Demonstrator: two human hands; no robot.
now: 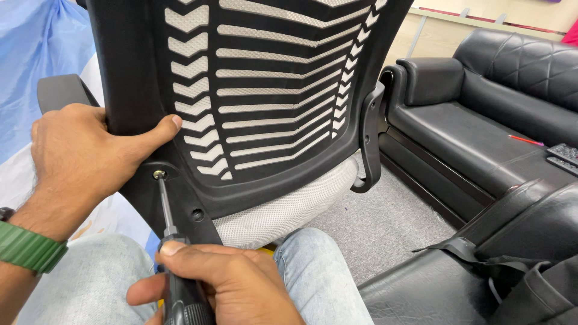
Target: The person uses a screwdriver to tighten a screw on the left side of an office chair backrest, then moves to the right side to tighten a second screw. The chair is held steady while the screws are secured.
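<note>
Screwdriver (171,241) clamped in right hand (232,283), fingers curled around black grip, thumb lying along top of handle. Metal shaft angled up and slightly left, tip seated in screw (159,174) at lower left of chair back (271,90). Second hole (197,214) just below and right of it on same black bracket; whether a screw sits inside, cannot tell.

Left hand (84,150) wrapped around left edge of chair back, thumb pressed flat on front face just above screw, fingers hidden behind frame. Green watch strap (30,247) on left wrist.

Chair back upright, black plastic frame with slatted openings showing pale mesh. Grey mesh seat (283,210) just beneath it. Black armrest (370,138) on right side of chair; another armrest (60,90) showing behind left hand.

Knees in light jeans (319,271) below, either side of right hand, close under seat.

Grey carpeted floor (385,222) to right of chair. Black leather sofa (481,114) further right, red pen (525,140) lying on its cushion, dark keyboard-like object (563,157) at frame edge beside pen. Black bag (530,283) at lower right. Blue plastic sheet (36,54) at upper left.
</note>
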